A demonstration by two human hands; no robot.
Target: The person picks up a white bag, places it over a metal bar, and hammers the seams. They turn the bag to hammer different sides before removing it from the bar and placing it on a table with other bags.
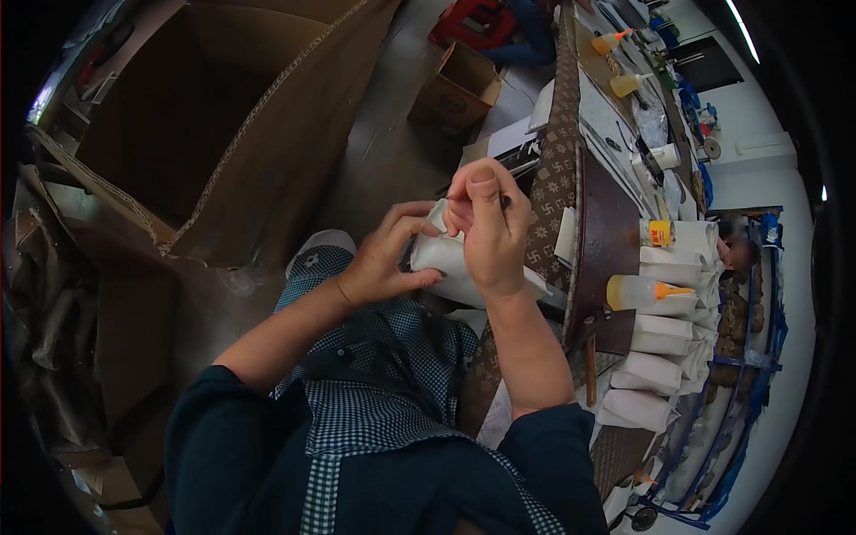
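My left hand (392, 254) grips a white, folded, pouch-like piece (446, 257) above my lap, thumb on the near side and fingers on the far side. My right hand (489, 227) is closed at the upper edge of this piece, its fingers curled and its thumb raised. A small dark spot shows in the curl of those fingers; what it is I cannot make out. To the right, several similar white folded pieces (662, 334) lie in a row on the workbench. A squeeze bottle with an orange tip (631, 292) lies beside them.
A dark brown board (602, 259) stands at the bench edge, with a wooden stick (590, 370) near it. A yellow-labelled container (657, 234) is close by. Left is a large open cardboard box (267, 134); a smaller carton (456, 89) sits ahead on the floor.
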